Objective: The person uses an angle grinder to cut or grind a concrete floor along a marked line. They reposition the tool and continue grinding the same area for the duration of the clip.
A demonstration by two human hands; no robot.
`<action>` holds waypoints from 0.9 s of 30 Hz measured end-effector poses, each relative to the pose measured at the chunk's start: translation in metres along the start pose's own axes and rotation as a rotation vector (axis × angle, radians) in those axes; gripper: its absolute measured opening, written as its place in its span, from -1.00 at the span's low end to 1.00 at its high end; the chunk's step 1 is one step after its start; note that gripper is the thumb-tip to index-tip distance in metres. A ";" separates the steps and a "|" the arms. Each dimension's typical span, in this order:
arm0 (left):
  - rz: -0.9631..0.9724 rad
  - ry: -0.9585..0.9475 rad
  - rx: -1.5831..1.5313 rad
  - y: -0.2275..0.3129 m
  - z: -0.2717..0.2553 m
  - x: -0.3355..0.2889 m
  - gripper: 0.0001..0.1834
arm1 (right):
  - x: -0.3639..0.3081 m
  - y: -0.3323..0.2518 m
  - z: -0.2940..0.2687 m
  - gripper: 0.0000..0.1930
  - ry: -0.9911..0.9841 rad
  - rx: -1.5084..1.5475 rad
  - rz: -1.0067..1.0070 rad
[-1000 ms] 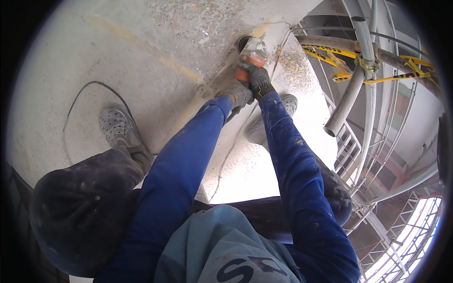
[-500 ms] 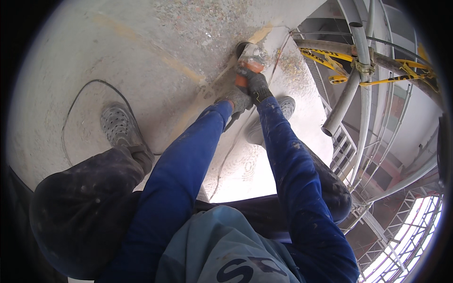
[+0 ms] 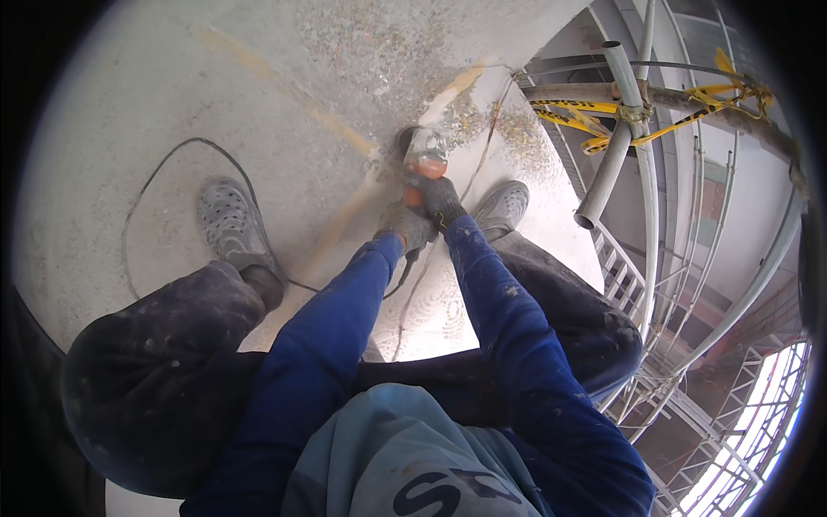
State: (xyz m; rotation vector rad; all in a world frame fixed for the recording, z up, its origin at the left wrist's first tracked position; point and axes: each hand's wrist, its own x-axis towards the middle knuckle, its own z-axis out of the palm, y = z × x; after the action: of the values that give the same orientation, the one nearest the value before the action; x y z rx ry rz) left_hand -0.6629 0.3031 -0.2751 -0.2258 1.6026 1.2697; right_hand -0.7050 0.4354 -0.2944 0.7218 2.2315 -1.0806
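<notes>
An orange angle grinder [image 3: 425, 165] with a silvery head sits low at the dusty concrete floor [image 3: 284, 146], its round dark disc [image 3: 407, 140] pointing away from me. My gloved right hand [image 3: 443, 202] is wrapped round the grinder's body. Nearer to me, my gloved left hand [image 3: 407, 226] is closed on its rear end, where the power cord comes out. Whether the disc touches the floor I cannot tell. Around the tool, the concrete bears a yellowish band and a rough, speckled patch [image 3: 370, 60].
The black power cord [image 3: 200, 140] loops around my left shoe [image 3: 228, 215]. My right shoe [image 3: 502, 207] stands to the right of the grinder. Past the slab's right edge rise scaffold pipes [image 3: 644, 172] tied with yellow tape [image 3: 575, 108]. A thin line [image 3: 493, 129] runs along the floor.
The grinder and both hands have come back toward me and slightly left, away from the yellowish strip ahead. My right shoe now shows more fully. Both hands keep their hold.
</notes>
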 end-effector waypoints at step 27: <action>0.001 -0.024 -0.055 0.074 -0.014 0.072 -0.84 | 0.075 -0.025 -0.055 -0.24 0.046 0.343 0.085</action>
State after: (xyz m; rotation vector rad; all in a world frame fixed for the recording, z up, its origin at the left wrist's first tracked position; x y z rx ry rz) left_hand -0.7531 0.3536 -0.2885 -0.2429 1.5487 1.3133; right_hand -0.7878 0.4836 -0.3037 0.9822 2.0522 -1.4349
